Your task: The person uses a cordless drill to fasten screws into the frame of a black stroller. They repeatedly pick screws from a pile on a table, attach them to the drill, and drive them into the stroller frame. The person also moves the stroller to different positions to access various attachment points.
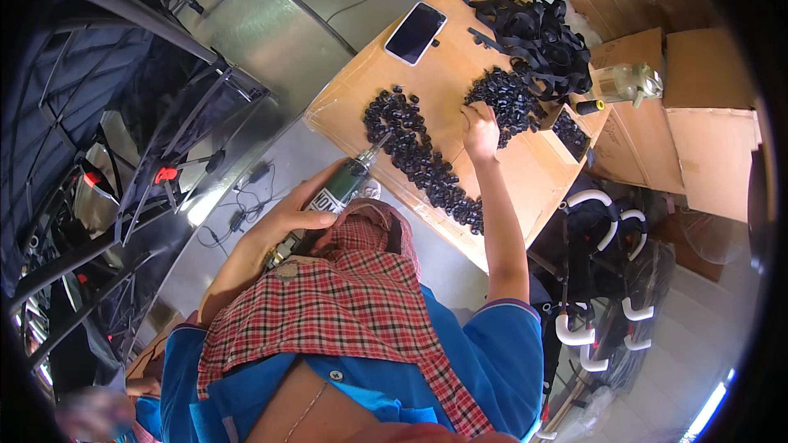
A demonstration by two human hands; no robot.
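My left hand [283, 217] is wrapped round a dark green power screwdriver [345, 184]. Its metal tip points up and right, close to a long curved heap of small black plastic parts [423, 160] on the cardboard-topped table [447, 70]. At the left edge of a second pile of small black parts [510, 98], my right hand [481, 131] has its fingers drawn together. Whatever lies between those fingertips is too small to make out.
A phone [416, 33] and a tangle of black straps [529, 29] lie on the table, with an open box of black parts [570, 133] at its right. Cardboard boxes [710, 148] stand beyond. Folded frames with white handles [574, 330] are at lower right; black frames [148, 156] fill the left.
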